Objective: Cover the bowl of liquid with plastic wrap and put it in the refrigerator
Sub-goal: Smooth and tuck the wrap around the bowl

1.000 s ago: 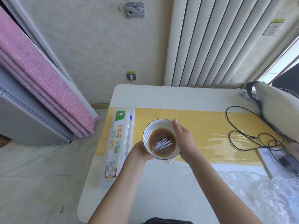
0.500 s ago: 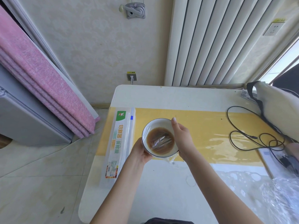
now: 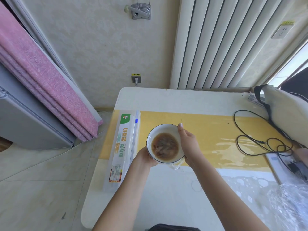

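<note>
The white bowl of brown liquid is held over the yellow strip of the table, just right of the plastic wrap dispenser box; plastic wrap lies across its top and bunches below the near right rim; compared with half a second ago the bowl sits a little more tilted toward the right, and the wrinkles over the liquid have shifted; the left hand still cups the bowl's near left side from beneath, its fingers hidden under the bowl, so how they curl cannot be told; the right hand presses along the right rim, fingers curved round the wall, one fingertip at the far edge, now reaching slightly farther round than before; a black cable coils well to the right; the grey refrigerator stands at the left, apart from the table.
</note>
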Tool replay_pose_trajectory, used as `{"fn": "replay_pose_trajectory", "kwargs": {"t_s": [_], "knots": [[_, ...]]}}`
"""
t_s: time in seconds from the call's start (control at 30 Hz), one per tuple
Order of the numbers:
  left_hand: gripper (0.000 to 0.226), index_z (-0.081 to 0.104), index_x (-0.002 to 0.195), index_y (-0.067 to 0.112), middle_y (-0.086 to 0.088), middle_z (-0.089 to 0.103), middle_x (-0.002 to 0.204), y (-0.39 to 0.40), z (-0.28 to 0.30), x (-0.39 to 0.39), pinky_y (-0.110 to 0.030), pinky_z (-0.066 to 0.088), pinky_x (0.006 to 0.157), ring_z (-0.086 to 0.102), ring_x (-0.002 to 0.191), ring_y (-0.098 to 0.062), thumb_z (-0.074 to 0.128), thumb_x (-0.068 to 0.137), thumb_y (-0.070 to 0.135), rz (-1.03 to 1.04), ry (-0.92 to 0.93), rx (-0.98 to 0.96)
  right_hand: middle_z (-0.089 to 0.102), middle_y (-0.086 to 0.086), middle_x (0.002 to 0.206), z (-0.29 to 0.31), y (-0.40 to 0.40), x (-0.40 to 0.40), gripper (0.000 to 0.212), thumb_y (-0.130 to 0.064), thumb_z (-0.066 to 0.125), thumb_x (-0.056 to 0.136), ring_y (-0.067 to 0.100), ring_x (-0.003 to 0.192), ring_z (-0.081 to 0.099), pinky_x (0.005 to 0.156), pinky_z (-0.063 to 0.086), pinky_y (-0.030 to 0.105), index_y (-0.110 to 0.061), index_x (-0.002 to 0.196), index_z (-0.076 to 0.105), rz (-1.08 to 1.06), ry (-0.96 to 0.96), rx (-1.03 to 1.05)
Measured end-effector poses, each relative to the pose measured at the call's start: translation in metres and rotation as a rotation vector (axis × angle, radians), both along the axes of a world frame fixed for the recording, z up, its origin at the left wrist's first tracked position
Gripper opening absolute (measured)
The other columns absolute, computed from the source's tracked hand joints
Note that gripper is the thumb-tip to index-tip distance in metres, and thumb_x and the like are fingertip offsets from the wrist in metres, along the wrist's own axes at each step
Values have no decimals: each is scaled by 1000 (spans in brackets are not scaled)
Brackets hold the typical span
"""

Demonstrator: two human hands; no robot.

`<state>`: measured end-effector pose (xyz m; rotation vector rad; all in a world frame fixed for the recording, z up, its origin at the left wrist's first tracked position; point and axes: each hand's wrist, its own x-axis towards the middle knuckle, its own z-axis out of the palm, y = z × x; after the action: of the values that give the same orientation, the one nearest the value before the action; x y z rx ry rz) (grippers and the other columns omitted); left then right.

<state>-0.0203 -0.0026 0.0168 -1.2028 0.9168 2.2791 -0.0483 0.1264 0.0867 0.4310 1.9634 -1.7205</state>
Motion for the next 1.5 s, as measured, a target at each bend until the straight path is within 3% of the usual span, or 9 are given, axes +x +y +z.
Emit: {"fn": "replay_pose_trajectory", "kwargs": {"t_s": [0.2, 0.43, 0.53, 0.63, 0.77, 0.9, 1.03, 1.23, 1.5], "knots": [[37, 56, 122, -2, -24, 56, 127, 4, -16, -5, -47, 44, 101, 54, 118, -39, 51, 87, 6, 80, 84, -54, 70, 12, 104, 0, 5, -1, 38, -56, 45, 94, 31, 105, 64, 97, 50, 47, -27, 83, 66, -47, -31, -56], [34, 69, 85, -2, -21, 71, 86, 8, -8, 0, -28, 59, 68, 71, 75, -24, 38, 95, 6, 123, 212, 39, 69, 0, 91, -1, 6, -2, 35, -52, 43, 96, 18, 89, 66, 84, 53, 35, -26, 83, 63, -30, -49, -133], [25, 65, 106, -5, -28, 61, 119, 6, -15, -5, -30, 55, 85, 66, 102, -25, 47, 94, 8, 124, 162, 56, 69, 0, 92, 0, 5, -2, 35, -53, 42, 96, 19, 89, 66, 78, 55, 32, -27, 85, 63, 3, -38, -130], [50, 58, 109, -17, -32, 62, 111, 12, 2, 1, -21, 45, 97, 61, 110, -26, 18, 100, 10, 75, 301, 67, 67, -1, 88, 1, 3, -1, 33, -51, 42, 97, 16, 83, 65, 73, 54, 29, -29, 82, 62, 14, -16, -132], [31, 66, 105, -1, -19, 69, 101, 12, 10, 0, -42, 38, 107, 55, 108, -35, 47, 85, 13, 20, 142, 224, 67, -2, 89, 2, 3, -1, 31, -51, 43, 97, 20, 89, 65, 79, 54, 32, -31, 82, 61, 5, -9, -113], [28, 71, 83, -4, -19, 72, 87, 14, 8, 11, -34, 59, 68, 72, 79, -31, 47, 80, 10, -11, 159, 128, 68, 0, 86, 1, 4, -2, 32, -49, 45, 96, 21, 85, 66, 82, 54, 35, -28, 81, 63, -3, -11, -102], [22, 64, 92, 5, -22, 63, 111, 6, -1, 7, -42, 47, 89, 58, 97, -30, 59, 74, 16, 66, 226, -117, 69, 6, 90, 0, 7, -4, 35, -51, 46, 95, 28, 92, 66, 92, 53, 42, -25, 81, 65, -12, -19, -88], [25, 68, 91, 15, -7, 67, 91, 4, 21, 15, -36, 49, 84, 63, 88, -22, 55, 87, 35, 242, 342, -200, 65, -1, 83, -6, 3, -3, 32, -51, 46, 96, 19, 81, 62, 87, 52, 37, -28, 79, 61, 0, 1, -75], [35, 67, 102, 21, -5, 69, 97, -1, 48, 15, -34, 49, 78, 62, 90, -20, 57, 85, 50, -143, 281, -201, 49, -3, 125, -9, 6, -13, 66, -68, 28, 91, 18, 114, 45, 97, 34, 33, -23, 138, 44, 46, 40, 71]]}}
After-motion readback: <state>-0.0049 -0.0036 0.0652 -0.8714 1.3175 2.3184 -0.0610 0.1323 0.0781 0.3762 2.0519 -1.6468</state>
